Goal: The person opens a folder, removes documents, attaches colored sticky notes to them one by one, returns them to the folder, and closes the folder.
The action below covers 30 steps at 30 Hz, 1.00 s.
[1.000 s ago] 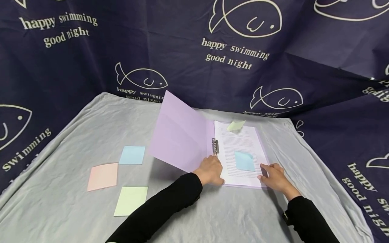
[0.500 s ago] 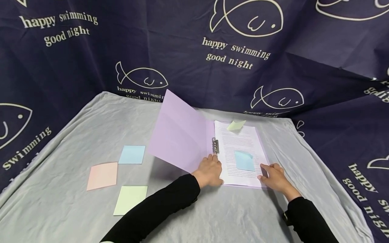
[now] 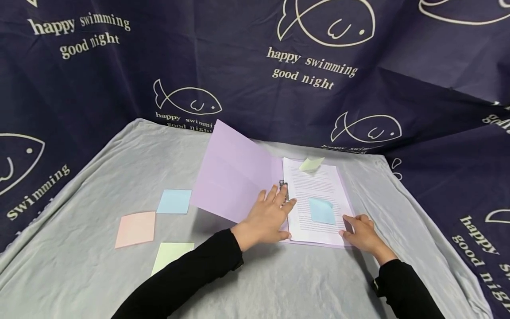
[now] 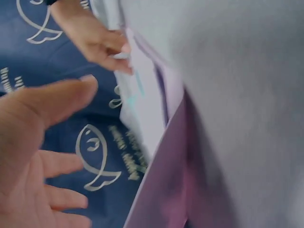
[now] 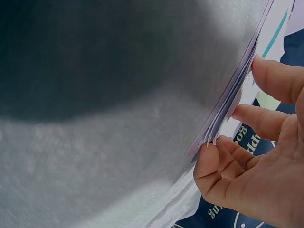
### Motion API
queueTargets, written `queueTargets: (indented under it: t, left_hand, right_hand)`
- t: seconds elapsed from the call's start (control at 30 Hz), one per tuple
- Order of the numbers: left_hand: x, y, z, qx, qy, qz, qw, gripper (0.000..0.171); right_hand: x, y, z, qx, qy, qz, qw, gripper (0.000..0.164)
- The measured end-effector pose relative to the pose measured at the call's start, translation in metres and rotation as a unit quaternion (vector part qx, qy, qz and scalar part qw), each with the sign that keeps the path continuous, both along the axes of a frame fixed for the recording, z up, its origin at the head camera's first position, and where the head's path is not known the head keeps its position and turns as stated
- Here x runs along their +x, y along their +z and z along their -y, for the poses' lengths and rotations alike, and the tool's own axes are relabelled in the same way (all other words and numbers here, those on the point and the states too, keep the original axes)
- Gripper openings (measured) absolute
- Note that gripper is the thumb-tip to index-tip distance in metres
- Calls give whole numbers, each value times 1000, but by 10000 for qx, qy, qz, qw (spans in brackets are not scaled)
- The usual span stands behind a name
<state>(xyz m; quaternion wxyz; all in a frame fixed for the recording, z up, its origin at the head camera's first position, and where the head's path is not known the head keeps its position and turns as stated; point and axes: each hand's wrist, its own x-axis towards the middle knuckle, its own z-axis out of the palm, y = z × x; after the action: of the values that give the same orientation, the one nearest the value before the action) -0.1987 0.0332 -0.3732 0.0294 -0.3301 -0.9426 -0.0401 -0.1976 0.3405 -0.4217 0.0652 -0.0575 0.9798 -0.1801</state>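
A lilac folder (image 3: 235, 173) stands partly open, its front cover tilted up to the left. Printed sheets (image 3: 334, 186) lie inside at a metal clip (image 3: 283, 188), bearing a blue sticky note (image 3: 322, 211) and a pale green one (image 3: 311, 164) with a lifted end. With fingers spread, my left hand (image 3: 264, 217) hovers over the folder's spine, partly covering the clip; its fingers hold nothing in the left wrist view. My right hand (image 3: 364, 235) rests thumb and forefinger on the sheets' lower right edge; the right wrist view shows other fingers bent against the page ends.
On the grey cloth (image 3: 119, 283) at left lie blue (image 3: 174, 201), pink (image 3: 135, 229) and green (image 3: 171, 256) sticky-note pads. My left sleeve partly covers the green pad. A dark blue fish-print curtain (image 3: 239, 57) hangs behind and at both sides.
My left hand has lifted off the lower spine and sheets, drawn back to the left and spread its fingers. My right hand stays at the page edge.
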Motion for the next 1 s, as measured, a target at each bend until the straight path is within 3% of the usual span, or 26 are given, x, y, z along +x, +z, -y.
queueTargets:
  t: [0.17,0.33,0.47,0.63,0.8,0.87,1.0]
  left_hand:
    - [0,20,31,707,158,-566,9958,97]
    - [-3,41,72,1245,808,-1007,9838,104]
    - [-7,48,107,1743,1400,-1068,9688,108]
    - [-11,44,142,2310,2160,-208,9484,117]
    - [-10,38,157,2793,2686,863,9178,124]
    - [-9,36,159,2844,2746,1041,9126,122]
    - [-9,33,161,2849,2770,1051,9116,104]
  right_hand:
    - [0,1,1,18,-24,32,10000,56]
    - [0,1,1,22,9,-14,10000,56]
    - [1,2,0,11,22,-26,10000,56]
    - [1,2,-1,18,1,9,10000,56]
    - [1,4,-1,-4,-25,39,10000,56]
    - [1,3,-1,-16,-20,44,10000,56]
    - [1,2,0,-17,36,-17,10000,56]
